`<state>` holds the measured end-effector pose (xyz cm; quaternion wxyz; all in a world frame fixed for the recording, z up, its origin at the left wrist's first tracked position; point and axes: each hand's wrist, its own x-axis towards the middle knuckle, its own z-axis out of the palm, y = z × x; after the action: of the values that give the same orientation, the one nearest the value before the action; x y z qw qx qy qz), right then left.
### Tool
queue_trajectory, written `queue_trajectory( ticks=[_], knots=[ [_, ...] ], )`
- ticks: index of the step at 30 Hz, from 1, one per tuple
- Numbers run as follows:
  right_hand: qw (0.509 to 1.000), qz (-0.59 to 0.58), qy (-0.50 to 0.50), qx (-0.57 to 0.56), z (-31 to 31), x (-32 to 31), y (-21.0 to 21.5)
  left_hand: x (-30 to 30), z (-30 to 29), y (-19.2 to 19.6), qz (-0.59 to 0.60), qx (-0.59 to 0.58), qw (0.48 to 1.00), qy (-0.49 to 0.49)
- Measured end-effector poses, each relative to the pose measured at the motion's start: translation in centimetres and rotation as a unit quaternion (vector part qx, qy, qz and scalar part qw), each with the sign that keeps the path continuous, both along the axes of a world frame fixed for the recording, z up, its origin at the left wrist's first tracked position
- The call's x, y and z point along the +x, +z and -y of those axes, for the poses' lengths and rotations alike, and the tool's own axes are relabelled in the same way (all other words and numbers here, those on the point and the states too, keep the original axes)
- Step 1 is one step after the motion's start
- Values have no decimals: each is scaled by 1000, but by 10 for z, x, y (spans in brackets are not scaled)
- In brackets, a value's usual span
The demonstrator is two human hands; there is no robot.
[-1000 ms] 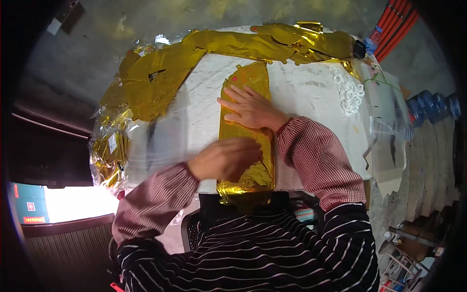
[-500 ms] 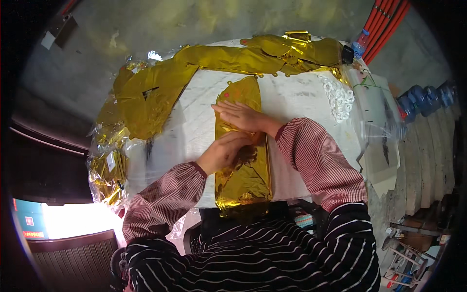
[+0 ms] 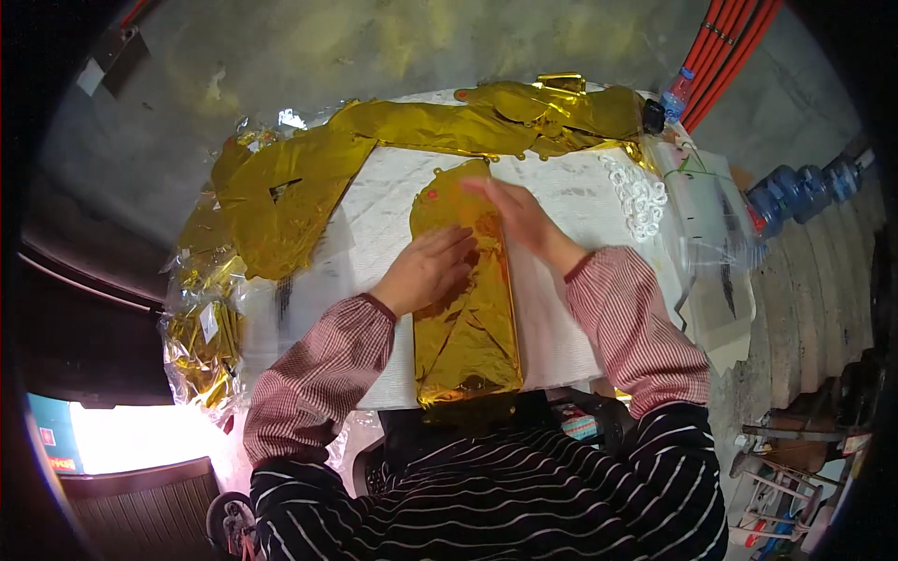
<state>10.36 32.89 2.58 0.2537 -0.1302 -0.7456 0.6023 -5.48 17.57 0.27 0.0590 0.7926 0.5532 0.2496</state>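
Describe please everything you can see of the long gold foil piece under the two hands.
The gold foil piece is a long, shiny, crinkled strip, apparently metallic film. It lies flat on the white table, running from the near edge away from the person; its far end is rounded, with small tabs. The left hand and the right hand both press on its upper half, palms down.
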Motion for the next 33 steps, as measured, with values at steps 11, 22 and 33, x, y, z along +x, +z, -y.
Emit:
queue_trajectory(
  ticks=[11,22,33],
  knots=[
    [882,186,67,427,46,78,-23,6,-17,-8,-26,-25,999,-19],
    [839,256,119,466,62,92,-9,11,-27,-14,-95,-60,993,-31],
    [839,197,312,400,139,149,17,8,-27,-19,-101,4,994,-33]
  ],
)
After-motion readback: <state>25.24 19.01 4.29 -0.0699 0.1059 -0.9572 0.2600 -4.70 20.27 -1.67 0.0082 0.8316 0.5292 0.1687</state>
